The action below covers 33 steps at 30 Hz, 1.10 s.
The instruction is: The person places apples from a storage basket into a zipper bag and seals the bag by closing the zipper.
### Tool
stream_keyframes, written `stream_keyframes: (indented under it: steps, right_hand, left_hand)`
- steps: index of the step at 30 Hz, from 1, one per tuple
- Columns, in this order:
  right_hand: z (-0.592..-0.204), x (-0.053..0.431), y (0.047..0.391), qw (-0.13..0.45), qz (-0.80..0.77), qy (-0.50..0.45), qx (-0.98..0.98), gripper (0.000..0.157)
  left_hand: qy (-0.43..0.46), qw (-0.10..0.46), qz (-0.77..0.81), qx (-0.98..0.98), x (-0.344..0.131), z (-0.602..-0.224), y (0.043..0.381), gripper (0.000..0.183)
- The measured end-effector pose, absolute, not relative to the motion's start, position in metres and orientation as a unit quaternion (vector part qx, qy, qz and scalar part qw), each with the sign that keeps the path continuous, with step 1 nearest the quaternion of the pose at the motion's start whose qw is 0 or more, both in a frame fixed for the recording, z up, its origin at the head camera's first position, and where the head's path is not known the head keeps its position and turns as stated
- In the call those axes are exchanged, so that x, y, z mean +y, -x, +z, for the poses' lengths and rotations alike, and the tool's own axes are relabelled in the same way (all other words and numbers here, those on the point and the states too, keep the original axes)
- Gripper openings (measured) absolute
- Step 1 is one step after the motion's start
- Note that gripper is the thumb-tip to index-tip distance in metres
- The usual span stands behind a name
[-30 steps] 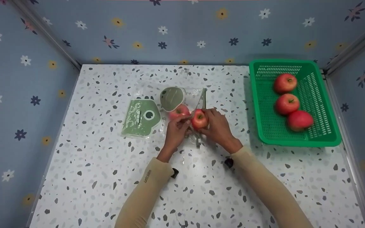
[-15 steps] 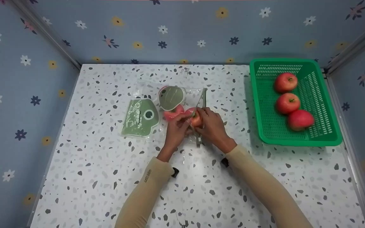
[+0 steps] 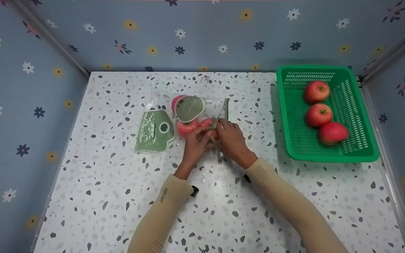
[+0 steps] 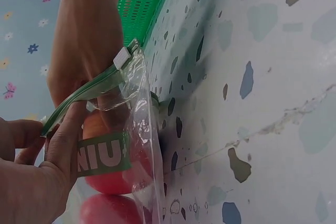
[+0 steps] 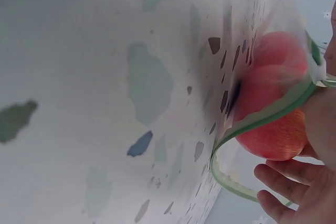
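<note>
A clear zip bag (image 3: pixel 153 142) with green animal prints lies mid-table, its mouth facing right. My left hand (image 3: pixel 194 146) pinches the green zip edge, thumb against fingers. In the left wrist view a white slider (image 4: pixel 122 59) sits on that edge. My right hand (image 3: pixel 232 138) is at the bag's mouth, holding an apple (image 5: pixel 278 137) just inside it; the zip strip loops around the hand in the right wrist view. Deeper in the bag show more red apples (image 3: pixel 185 129), one partly behind a green print. In the head view my fingers mostly hide the held apple.
A green plastic basket (image 3: pixel 332 158) with three apples (image 3: pixel 319 115) stands at the table's back right. Flower-patterned panels (image 3: pixel 202 35) enclose the speckled table (image 3: pixel 100 211) at the back and both sides.
My right hand has moved left, pushing the apple from outside the mouth into the bag. The bagged apples have shifted left, deeper in. My left hand has stayed put.
</note>
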State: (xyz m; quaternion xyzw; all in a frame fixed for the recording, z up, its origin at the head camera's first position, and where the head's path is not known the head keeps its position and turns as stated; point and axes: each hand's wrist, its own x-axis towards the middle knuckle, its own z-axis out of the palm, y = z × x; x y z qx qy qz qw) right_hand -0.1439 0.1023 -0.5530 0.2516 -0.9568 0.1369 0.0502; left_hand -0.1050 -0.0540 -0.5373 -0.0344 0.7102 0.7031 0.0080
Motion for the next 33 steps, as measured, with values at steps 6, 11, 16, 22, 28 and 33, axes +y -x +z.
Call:
stream_keyframes:
  steps: [6,11,16,22,28,33]
  right_hand:
    - [-0.551,0.097,0.147,0.025,0.092,-0.258,-0.961,0.054]
    - [-0.552,0.096,0.149,0.021,0.107,-0.262,-0.959,0.059]
    - [-0.555,0.100,0.149,0.018,0.143,-0.264,-0.954,0.066]
    - [-0.552,0.109,0.145,0.009,0.171,-0.253,-0.952,0.064]
    - [-0.538,0.125,0.139,0.023,0.160,-0.243,-0.957,0.071]
    - [-0.521,0.147,0.133,0.040,0.164,-0.233,-0.958,0.067]
  left_hand:
    - [0.040,0.021,0.705,0.707,-0.054,-0.537,0.104,0.022]
    - [0.042,0.019,0.703,0.710,-0.055,-0.537,0.104,0.022]
    - [0.044,0.023,0.702,0.710,-0.054,-0.537,0.104,0.022]
    - [0.034,0.020,0.711,0.702,-0.054,-0.539,0.104,0.022]
    - [0.029,0.014,0.713,0.700,-0.055,-0.540,0.103,0.022]
    - [0.024,0.011,0.719,0.694,-0.056,-0.540,0.103,0.021]
